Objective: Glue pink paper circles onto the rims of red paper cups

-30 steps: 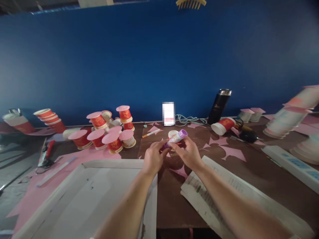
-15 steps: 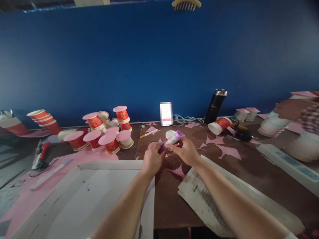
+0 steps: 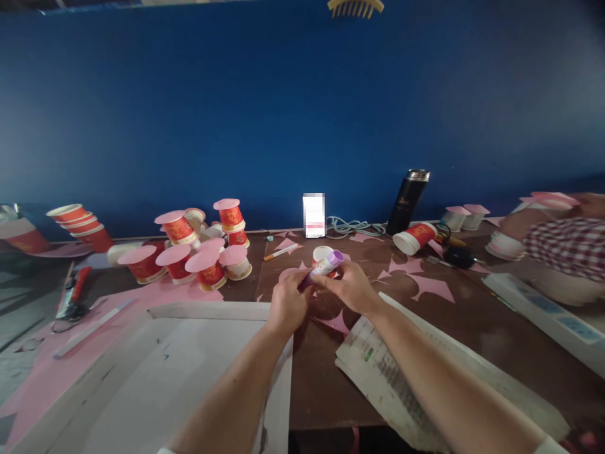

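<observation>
A purple-and-white glue stick (image 3: pixel 326 265) is held slantwise over the brown table, its purple end tilted up to the right. My left hand (image 3: pixel 289 304) is closed around its lower end. The fingers of my right hand (image 3: pixel 350 287) pinch it from the other side, nearer the upper end. Just behind the stick stands a paper cup (image 3: pixel 322 253), partly covered by it. Pink paper (image 3: pixel 290 275) shows beside my left fingers. A pink scrap (image 3: pixel 336 321) lies below my hands.
Red cups with pink discs (image 3: pixel 207 265) cluster at left, behind a white tray (image 3: pixel 155 309). To the right are a black flask (image 3: pixel 409 202), a tipped cup (image 3: pixel 416 238), a folded paper bag (image 3: pixel 368 362) and a power strip (image 3: pixel 543 309). A co-worker's checked sleeve (image 3: pixel 567 246) reaches in.
The co-worker's checked sleeve has come further in from the right, in front of the white cups there. My hands keep their hold on the glue stick, almost unmoved.
</observation>
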Available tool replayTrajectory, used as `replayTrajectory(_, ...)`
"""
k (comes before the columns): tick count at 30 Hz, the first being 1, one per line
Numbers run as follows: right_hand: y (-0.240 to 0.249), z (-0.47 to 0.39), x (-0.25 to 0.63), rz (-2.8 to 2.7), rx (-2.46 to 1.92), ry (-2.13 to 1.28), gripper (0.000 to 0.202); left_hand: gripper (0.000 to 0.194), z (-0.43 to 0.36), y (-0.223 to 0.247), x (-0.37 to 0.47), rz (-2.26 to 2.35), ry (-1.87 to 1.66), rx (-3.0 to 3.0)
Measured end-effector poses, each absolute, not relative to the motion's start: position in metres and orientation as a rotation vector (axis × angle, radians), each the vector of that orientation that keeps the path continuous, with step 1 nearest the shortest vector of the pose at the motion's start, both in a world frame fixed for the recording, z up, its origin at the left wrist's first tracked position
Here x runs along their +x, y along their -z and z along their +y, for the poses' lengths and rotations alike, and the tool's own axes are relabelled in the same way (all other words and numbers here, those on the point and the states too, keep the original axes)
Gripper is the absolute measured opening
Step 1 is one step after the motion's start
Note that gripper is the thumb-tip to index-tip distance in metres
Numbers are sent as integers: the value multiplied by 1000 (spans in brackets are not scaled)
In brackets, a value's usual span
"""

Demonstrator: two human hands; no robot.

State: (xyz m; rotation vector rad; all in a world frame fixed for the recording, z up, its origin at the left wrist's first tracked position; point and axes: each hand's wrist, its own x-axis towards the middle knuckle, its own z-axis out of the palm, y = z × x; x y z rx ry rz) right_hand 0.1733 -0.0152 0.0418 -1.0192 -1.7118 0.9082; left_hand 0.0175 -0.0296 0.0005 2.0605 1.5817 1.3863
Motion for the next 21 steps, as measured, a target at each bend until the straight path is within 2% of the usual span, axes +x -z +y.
replayTrajectory(11,-35,-17,172,-1670,-991,-985,33,31,-31,-1,19,1553,-1427,2067)
replayTrajectory(17,-29,-20,163,-1546,-996,-889,36,33,-27,-11,11,1486,-1271,2079)
replayTrajectory(21,-33,-8,177,-1303,-1057,-839,34,38,-20,-12,-4,1537,-1389,1860)
